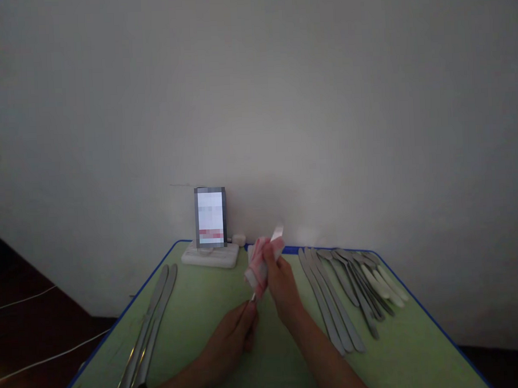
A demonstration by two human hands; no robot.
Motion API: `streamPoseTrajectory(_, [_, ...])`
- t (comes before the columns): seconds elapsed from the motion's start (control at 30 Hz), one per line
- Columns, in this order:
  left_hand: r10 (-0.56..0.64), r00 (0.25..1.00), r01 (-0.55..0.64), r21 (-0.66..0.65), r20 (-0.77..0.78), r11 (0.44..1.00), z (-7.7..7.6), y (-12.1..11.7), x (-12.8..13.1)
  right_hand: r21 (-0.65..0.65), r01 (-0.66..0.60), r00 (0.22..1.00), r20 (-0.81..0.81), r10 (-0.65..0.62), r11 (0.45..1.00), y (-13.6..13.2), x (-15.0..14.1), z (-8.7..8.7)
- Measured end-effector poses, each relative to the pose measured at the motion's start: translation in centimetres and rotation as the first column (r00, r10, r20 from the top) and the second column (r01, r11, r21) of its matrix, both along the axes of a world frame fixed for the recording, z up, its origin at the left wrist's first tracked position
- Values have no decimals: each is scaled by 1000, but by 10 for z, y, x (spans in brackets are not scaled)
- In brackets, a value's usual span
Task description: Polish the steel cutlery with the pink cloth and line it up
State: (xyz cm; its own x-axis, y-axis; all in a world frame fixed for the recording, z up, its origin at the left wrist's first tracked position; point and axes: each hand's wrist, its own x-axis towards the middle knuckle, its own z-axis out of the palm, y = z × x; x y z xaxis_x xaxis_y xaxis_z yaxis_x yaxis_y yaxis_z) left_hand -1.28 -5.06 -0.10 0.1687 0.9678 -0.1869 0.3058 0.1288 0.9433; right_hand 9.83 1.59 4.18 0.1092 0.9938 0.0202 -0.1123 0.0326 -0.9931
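Observation:
My left hand [237, 329] is closed around the lower end of a table knife [278, 232], whose pale blade tip sticks out above a cloth. That pink and white cloth [257, 265] is wrapped about the knife's middle, and my right hand [283, 281] pinches it there. Most of the knife is hidden by the cloth and my fingers. To the left on the green table [195, 305] lie two more table knives [155, 318], side by side. Right of my hands, three table knives [332, 305] lie in a row.
Several spoons and forks [357, 287], some with white handles [387, 285], lie at the table's right. At the back, a lit phone [211, 217] stands on a white base [210, 257] beside a white plug [238, 239]. A grey wall [282, 130] rises behind the table.

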Motion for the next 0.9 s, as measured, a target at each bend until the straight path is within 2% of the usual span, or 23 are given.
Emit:
streamPoseTrajectory(0.13, [-166, 986, 164, 48, 31, 985, -3, -1, -1, 16, 132, 991, -19, -131, 991, 10, 21, 14])
streamPoseTrajectory(0.27, [-201, 979, 199, 44, 37, 979, -7, -1, -2, -22, 163, 984, -68, -164, 986, 11, 22, 16])
streamPoseTrajectory(0.33, [-173, 984, 171, 47, 45, 984, -7, -1, -2, -26, 99, 995, -13, -99, 995, 8, 16, 10])
streamPoseTrajectory(0.47, [-83, 993, 79, 53, 82, 995, -4, 1, -1, -22, -108, 981, 159, 110, 994, 2, 3, -4])
streamPoseTrajectory(0.6, [-61, 988, 58, 26, 140, 998, -2, 1, 0, -21, -183, 958, 222, 183, 983, 1, 4, -5])
streamPoseTrajectory(0.73, [-93, 988, 91, 19, 125, 996, -1, 1, 0, 12, -134, 977, 170, 130, 991, 6, 18, 7])
streamPoseTrajectory(0.9, [-170, 985, 167, 64, 33, 984, -2, 0, -2, 74, 63, 997, 35, -66, 995, 12, 35, 22])
